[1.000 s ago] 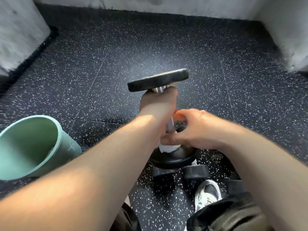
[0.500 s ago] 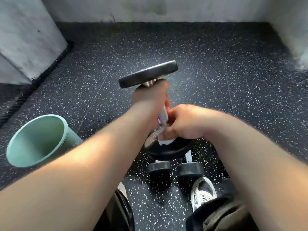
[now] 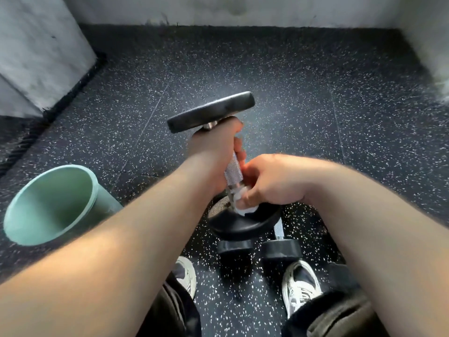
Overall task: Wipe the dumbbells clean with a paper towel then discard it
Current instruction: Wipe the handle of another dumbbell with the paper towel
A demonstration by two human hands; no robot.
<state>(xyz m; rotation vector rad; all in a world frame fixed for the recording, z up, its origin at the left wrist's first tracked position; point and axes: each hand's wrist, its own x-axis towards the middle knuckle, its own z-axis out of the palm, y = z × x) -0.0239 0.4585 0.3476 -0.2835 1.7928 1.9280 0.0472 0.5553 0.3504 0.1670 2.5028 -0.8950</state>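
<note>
A black dumbbell [image 3: 232,170] with a knurled metal handle stands nearly upright in the centre of the view, tilted slightly, one round head far and high, the other near and low. The left hand [image 3: 216,147] grips the upper part of the handle. The right hand [image 3: 272,181] is curled around a crumpled white paper towel [image 3: 243,206], pressing it where the handle meets the lower head. Just nearer, two smaller dumbbells [image 3: 281,249] lie side by side on the speckled black rubber floor [image 3: 315,105], in front of two pale sneakers [image 3: 301,285]. A pale green bin [image 3: 53,205] sits to the left, its mouth open toward the camera. Grey walls [image 3: 36,45] border the far side.
</note>
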